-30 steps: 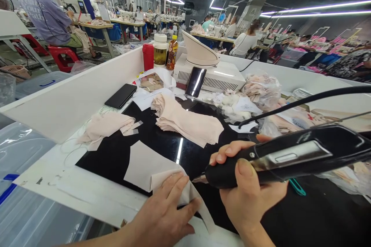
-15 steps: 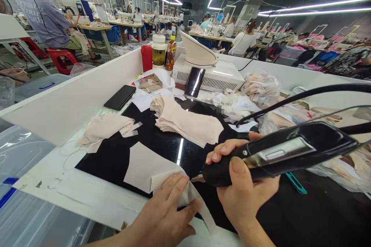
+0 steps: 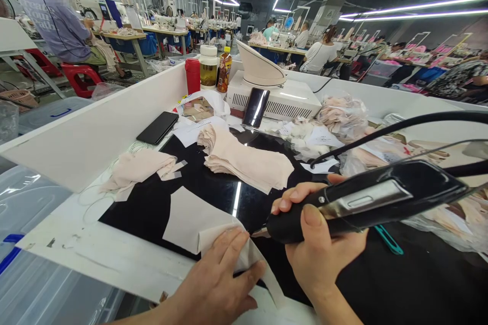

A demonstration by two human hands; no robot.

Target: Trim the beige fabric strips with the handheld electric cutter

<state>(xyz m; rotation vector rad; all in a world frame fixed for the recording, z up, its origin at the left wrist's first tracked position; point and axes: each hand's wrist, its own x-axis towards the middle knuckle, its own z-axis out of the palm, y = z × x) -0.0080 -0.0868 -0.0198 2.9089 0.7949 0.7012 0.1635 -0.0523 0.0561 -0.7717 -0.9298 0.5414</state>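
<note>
My right hand (image 3: 324, 233) is wrapped round a black handheld tool (image 3: 366, 198) with a metal plate on its side and a cable behind. Its narrow metal tip touches or nearly touches the edge of a folded pale fabric piece (image 3: 186, 213). My left hand (image 3: 221, 279) lies over that fabric, fingertips pressing on the fold and the thumb apart from them. A thin strip of the fabric hangs toward the table's front edge. Behind it, a stack of pale pink fabric pieces (image 3: 247, 160) rests on the shiny black surface (image 3: 152, 213).
More pink fabric (image 3: 141, 167) lies at the left, near a black phone (image 3: 158, 128). Another phone (image 3: 256, 107) leans on a white machine (image 3: 274, 96). Bagged pieces (image 3: 343, 117) and a teal clip (image 3: 389, 239) are at the right. Low white walls surround the table; people sit beyond.
The rear of the black tool has shifted very slightly. Both hands and the fabric stay in almost the same place.
</note>
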